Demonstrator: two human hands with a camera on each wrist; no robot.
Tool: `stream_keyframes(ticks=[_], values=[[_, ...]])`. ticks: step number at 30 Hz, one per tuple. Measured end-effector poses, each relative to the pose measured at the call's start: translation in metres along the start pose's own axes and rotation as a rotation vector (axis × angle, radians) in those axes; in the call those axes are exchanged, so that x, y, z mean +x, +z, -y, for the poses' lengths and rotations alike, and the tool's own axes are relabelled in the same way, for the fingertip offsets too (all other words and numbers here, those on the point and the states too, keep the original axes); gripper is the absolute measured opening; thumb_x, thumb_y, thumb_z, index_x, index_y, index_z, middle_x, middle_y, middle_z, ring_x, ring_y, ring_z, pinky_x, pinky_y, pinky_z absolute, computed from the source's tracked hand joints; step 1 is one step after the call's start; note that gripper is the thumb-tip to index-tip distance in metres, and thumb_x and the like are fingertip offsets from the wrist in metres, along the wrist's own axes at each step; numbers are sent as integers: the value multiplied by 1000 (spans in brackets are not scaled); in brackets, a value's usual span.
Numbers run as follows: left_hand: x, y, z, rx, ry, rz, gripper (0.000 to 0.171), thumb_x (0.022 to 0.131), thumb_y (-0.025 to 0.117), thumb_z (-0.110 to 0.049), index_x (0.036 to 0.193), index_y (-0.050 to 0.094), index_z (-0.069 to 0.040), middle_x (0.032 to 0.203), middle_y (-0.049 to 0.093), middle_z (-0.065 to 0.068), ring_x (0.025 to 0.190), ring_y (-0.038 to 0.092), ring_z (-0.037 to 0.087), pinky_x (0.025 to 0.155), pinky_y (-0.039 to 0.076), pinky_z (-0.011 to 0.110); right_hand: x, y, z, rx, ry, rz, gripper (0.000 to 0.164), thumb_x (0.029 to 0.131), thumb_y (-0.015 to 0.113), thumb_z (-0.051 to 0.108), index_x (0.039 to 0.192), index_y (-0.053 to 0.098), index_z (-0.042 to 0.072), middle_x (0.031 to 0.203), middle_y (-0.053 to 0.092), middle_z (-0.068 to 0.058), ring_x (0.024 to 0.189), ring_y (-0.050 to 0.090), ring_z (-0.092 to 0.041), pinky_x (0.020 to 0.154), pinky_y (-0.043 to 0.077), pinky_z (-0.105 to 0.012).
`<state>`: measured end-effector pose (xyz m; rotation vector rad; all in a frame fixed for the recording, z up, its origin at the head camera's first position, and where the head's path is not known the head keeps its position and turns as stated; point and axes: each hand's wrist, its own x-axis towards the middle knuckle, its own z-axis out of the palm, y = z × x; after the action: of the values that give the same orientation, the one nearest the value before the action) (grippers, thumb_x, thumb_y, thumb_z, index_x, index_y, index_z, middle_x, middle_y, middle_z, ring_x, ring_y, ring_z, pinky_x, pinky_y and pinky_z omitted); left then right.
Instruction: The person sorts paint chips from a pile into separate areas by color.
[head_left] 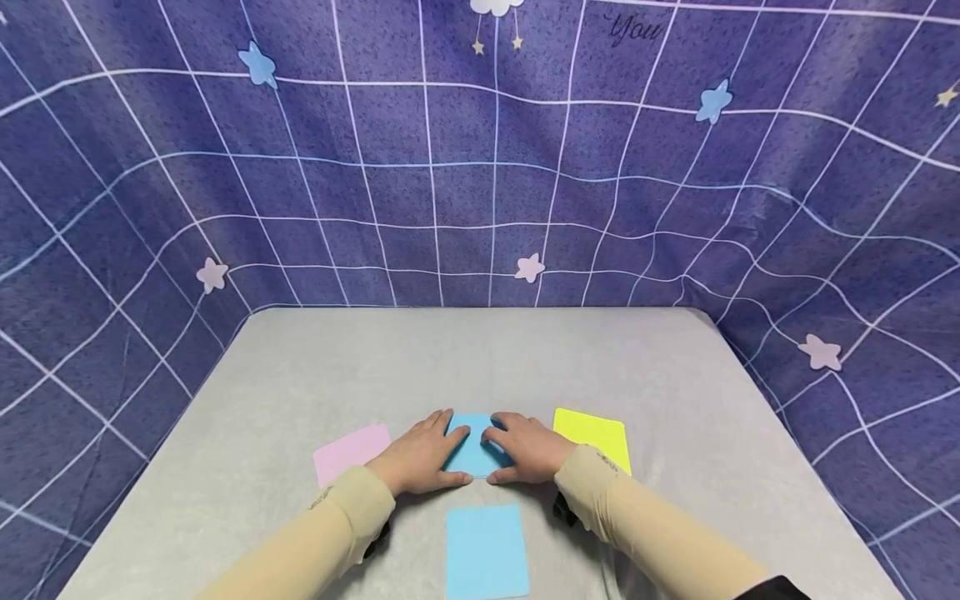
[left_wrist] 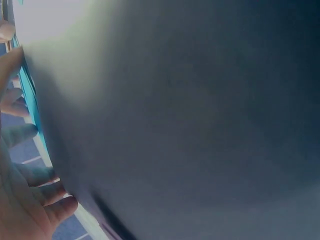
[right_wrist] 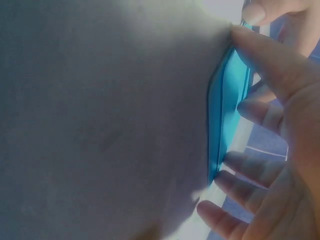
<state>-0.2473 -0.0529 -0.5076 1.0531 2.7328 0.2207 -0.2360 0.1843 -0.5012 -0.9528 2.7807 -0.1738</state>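
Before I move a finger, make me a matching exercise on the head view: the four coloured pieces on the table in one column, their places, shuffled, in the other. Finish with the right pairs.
Pieces
1. Yellow piece
2. Farther blue piece
3. Pink piece
4. Nearer blue piece

Places
A. Beside the left hand
B. At the bottom of the head view, apart from the other pieces
C. Beside the right hand
D. Between the two hands

Right pairs: 1-C, 2-D, 3-A, 4-B
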Motion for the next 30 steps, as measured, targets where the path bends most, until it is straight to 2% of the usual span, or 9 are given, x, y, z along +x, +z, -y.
stream_keyframes(ticks=[7,15,24,30], values=[[2,0,1,23,-9,-3,82,95,67,-60,155,46,-8,157,37,29,146,37,41,115,35,53,3,-3,-2,2,21,12,76,90,76,55,152,50,19,159,38,-21,143,42,-37,109,43,-53],[2,1,-1,59,-10,-29,86,93,66,-64,154,47,-7,154,42,27,143,41,40,113,37,54,3,-5,-3,52,38,50,84,89,77,57,157,45,21,161,36,-18,146,39,-35,112,39,-52],[1,2,0,108,15,-73,88,93,62,-69,155,47,-9,154,41,26,143,41,38,112,37,53,3,-1,-5,51,31,28,89,88,78,57,159,41,20,160,37,-19,143,43,-36,110,42,-51],[1,1,1,115,24,-89,89,93,60,-70,156,46,-9,155,40,26,144,39,38,113,36,55,4,-2,-6,28,-3,-33,90,85,80,58,157,44,18,156,41,-21,137,50,-37,106,46,-50]])
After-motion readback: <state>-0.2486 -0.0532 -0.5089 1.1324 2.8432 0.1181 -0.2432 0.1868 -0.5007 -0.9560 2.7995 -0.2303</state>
